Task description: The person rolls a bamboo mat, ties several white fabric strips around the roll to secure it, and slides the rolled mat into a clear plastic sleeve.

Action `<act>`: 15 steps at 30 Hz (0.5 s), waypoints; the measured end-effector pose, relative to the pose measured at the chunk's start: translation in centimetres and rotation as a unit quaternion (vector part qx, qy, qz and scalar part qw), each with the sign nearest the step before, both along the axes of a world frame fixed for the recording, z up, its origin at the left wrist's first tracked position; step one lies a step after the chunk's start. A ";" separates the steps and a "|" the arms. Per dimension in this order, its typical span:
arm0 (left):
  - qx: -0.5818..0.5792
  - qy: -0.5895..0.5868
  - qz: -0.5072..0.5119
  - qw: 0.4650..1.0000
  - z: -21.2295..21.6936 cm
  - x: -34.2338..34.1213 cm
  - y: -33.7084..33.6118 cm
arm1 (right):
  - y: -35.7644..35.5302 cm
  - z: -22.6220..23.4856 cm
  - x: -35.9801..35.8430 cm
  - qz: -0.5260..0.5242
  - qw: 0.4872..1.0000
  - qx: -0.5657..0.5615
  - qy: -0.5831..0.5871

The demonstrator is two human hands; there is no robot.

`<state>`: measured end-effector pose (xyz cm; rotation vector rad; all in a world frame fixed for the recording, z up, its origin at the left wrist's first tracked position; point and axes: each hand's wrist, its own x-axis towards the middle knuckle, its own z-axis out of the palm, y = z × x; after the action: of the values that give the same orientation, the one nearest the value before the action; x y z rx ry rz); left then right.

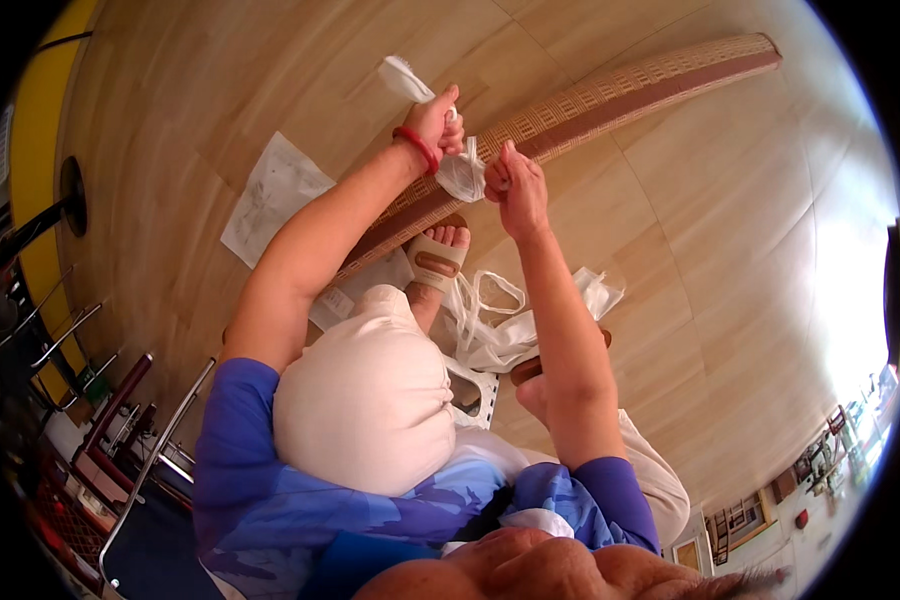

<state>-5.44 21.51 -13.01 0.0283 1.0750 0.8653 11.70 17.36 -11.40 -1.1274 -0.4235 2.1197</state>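
A rolled woven mat (590, 110), tan with a brown edge band, lies slantwise on the floor beneath my hands. My left hand (438, 125), with a red band at the wrist, is closed round a thin white strip (404, 80), whose loose end sticks out beyond the fist. Between the hands the strip hangs in a crumpled, partly see-through bunch (462, 175) in front of the mat. My right hand (517, 188) pinches the other side of that bunch, thumb pressed to curled fingers. Whether the strip passes around the mat cannot be made out.
A white bag with handles (505, 330) lies crumpled by my sandalled foot (438, 260). Left of the mat is a flat white sheet (275, 195). A white stool (475, 392) is under me. Metal-framed chairs (160, 450) stand at the left, near a black round base (73, 195).
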 end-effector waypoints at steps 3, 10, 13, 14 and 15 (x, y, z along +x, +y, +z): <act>-0.077 0.069 0.022 0.994 -1.7 0.0 0.7 | -0.1 -0.8 0.9 -0.012 0.999 -0.030 -0.036; 0.031 0.122 -0.058 0.990 -1.6 0.1 -0.1 | -0.7 -0.2 2.0 0.038 0.995 0.047 -0.077; 0.191 0.106 -0.202 0.955 -1.1 -1.0 -1.4 | -0.8 3.1 0.9 0.106 0.923 0.270 -0.253; 0.251 0.132 -0.255 0.924 -0.7 -0.8 -1.8 | -0.3 3.5 0.8 0.128 0.867 0.375 -0.302; 0.310 0.158 -0.306 0.886 -0.3 -0.7 -2.1 | 0.3 3.8 0.6 0.148 0.796 0.474 -0.346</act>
<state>-6.12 19.37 -13.33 1.0269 0.9576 0.5944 12.30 17.64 -7.64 -1.1667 -1.8566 1.2536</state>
